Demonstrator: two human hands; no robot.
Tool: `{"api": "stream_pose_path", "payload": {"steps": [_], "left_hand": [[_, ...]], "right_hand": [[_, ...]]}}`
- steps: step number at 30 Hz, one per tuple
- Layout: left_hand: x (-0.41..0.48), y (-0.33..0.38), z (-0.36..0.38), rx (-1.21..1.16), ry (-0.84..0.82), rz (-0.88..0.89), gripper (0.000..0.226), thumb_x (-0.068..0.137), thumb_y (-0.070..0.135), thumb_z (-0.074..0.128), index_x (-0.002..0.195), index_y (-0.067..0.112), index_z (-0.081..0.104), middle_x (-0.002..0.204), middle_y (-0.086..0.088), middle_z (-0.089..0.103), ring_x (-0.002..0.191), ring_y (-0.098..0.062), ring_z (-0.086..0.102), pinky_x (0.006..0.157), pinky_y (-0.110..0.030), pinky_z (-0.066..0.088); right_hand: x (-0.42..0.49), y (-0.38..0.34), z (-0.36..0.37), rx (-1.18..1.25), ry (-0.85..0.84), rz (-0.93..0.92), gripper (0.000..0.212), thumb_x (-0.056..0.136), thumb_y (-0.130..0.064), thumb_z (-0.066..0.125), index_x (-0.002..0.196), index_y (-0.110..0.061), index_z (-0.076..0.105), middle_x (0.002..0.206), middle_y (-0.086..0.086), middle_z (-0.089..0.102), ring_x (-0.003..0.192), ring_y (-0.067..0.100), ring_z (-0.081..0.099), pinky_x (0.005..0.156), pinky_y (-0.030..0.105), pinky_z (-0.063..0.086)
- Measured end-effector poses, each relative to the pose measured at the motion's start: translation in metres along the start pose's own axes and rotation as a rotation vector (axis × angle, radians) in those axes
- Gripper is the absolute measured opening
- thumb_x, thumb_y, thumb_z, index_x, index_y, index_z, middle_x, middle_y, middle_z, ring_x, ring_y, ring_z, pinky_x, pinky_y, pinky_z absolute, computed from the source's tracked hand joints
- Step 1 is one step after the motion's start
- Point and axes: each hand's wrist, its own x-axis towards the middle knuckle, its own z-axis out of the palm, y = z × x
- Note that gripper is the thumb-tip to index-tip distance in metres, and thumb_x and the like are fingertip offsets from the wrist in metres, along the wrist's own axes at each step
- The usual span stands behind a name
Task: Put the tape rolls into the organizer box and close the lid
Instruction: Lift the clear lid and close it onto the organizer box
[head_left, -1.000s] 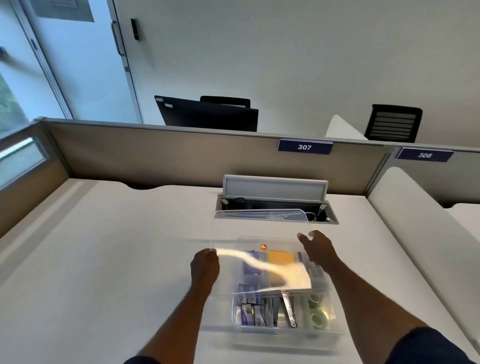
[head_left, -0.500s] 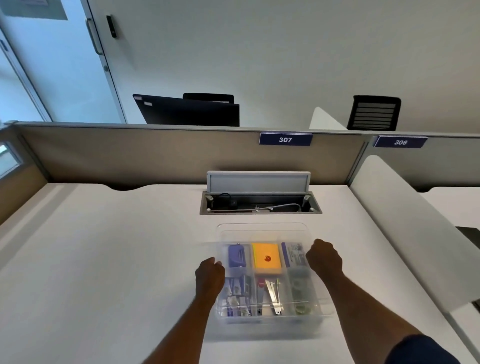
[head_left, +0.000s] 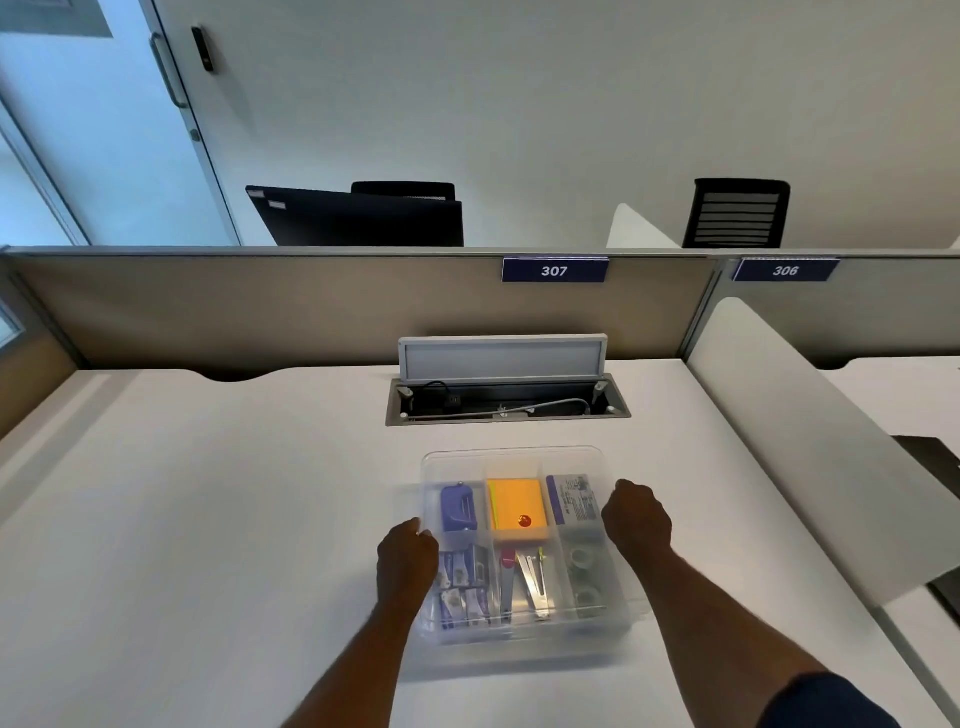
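The left hand (head_left: 408, 558) presses curled fingers on the left edge of the clear plastic lid (head_left: 511, 460), low in the middle of the frame. The right hand (head_left: 636, 519) is bunched on the lid's right edge. I cannot tell if either really grips it. The lid lies flat over the clear plastic organizer box (head_left: 524, 631). Two clear tape rolls (head_left: 584, 577) sit inside, in the lower right compartment.

If the hands push unevenly, one side may not snap shut, or the light box could slide on the smooth top.

The big white desk (head_left: 208, 519) fills the lower frame. A tan divider wall (head_left: 260, 306) crosses the middle. An open grey cable hatch (head_left: 506, 400) sits just above the box.
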Motion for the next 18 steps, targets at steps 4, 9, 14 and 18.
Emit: {"api": "stream_pose_path", "payload": {"steps": [4,9,14,18], "left_hand": [[0.0,-0.001,0.006,-0.026,0.018,0.001,0.039,0.095,0.009,0.045,0.134,0.003,0.049,0.14,-0.018,0.05,0.129,-0.032,0.046,0.109,-0.038,0.033],[-0.002,0.001,0.01,-0.055,0.02,-0.025,0.052,0.09,0.0,0.046,0.141,0.008,0.039,0.136,-0.021,0.052,0.12,-0.038,0.053,0.099,-0.043,0.044],[-0.002,0.001,0.014,-0.097,0.004,-0.018,0.054,0.091,-0.002,0.046,0.143,0.009,0.036,0.132,-0.021,0.056,0.111,-0.039,0.058,0.094,-0.046,0.049],[-0.003,-0.005,0.015,-0.081,0.033,0.022,0.048,0.095,0.004,0.046,0.142,0.009,0.038,0.131,-0.019,0.057,0.11,-0.037,0.059,0.095,-0.043,0.048]], "right_hand": [[0.0,0.001,0.002,-0.034,-0.012,-0.018,0.021,0.091,-0.016,0.048,0.105,-0.009,0.061,0.109,0.013,0.067,0.101,0.032,0.067,0.082,0.034,0.053],[0.001,0.002,0.004,-0.066,-0.029,-0.045,0.02,0.091,-0.018,0.048,0.104,-0.01,0.061,0.11,0.011,0.067,0.101,0.031,0.067,0.082,0.034,0.052],[-0.003,0.006,0.004,-0.176,-0.063,-0.036,0.024,0.092,-0.024,0.046,0.109,-0.014,0.06,0.11,0.006,0.067,0.1,0.027,0.067,0.082,0.036,0.051],[-0.001,0.013,0.005,-0.172,-0.119,-0.026,0.024,0.092,-0.024,0.04,0.11,-0.017,0.056,0.11,0.005,0.066,0.1,0.027,0.065,0.083,0.037,0.047]]}}
